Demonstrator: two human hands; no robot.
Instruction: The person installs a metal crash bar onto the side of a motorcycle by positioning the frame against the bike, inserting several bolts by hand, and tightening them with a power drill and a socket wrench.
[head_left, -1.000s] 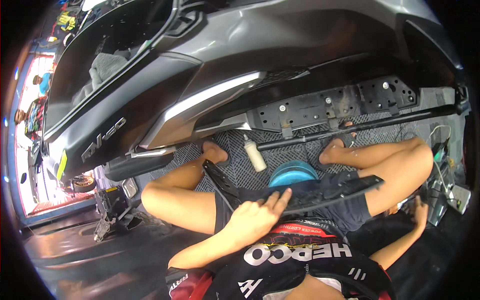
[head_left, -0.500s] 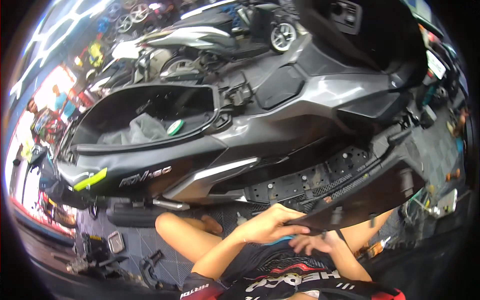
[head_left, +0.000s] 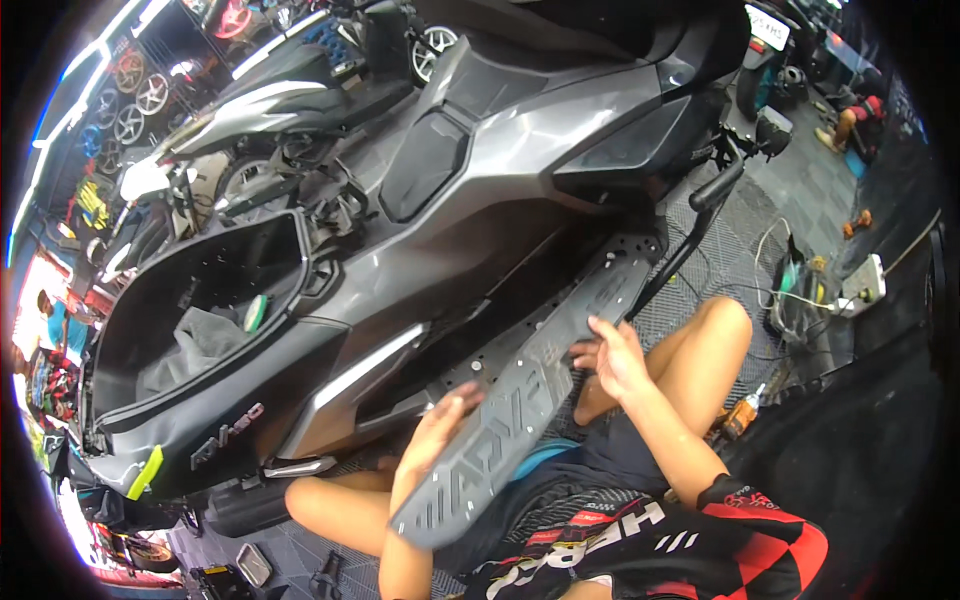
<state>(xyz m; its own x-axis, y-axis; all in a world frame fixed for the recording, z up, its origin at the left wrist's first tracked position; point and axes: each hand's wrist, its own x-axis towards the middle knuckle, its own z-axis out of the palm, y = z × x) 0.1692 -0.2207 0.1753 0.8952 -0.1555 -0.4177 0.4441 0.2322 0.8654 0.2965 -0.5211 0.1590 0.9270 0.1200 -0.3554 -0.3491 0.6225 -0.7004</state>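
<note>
A long dark grey footboard panel (head_left: 510,430) with raised lettering slants across my lap, its textured face up. Its near end lies over my left forearm, and its far end reaches the scooter's footwell. My left hand (head_left: 440,430) is at the panel's far edge, fingers stretched out and blurred. At the opposite edge is my right hand (head_left: 617,360), its fingers apart and touching or just over the panel. Neither hand is visibly wrapped round it. Beyond stands a grey and black scooter (head_left: 400,280), with screw heads showing along the bare footwell (head_left: 477,367).
The scooter's open seat compartment (head_left: 125,330) holds a grey cloth (head_left: 190,352) and a green-rimmed round item (head_left: 256,313). On the right floor are a power strip (head_left: 862,285), cables and an orange power tool (head_left: 740,415). Another scooter (head_left: 260,105) stands behind; a person (head_left: 862,120) sits far right.
The panel has turned from its dark underside to its lettered face and swung toward the footwell. My hands have moved apart to opposite edges. The view has shifted right.
</note>
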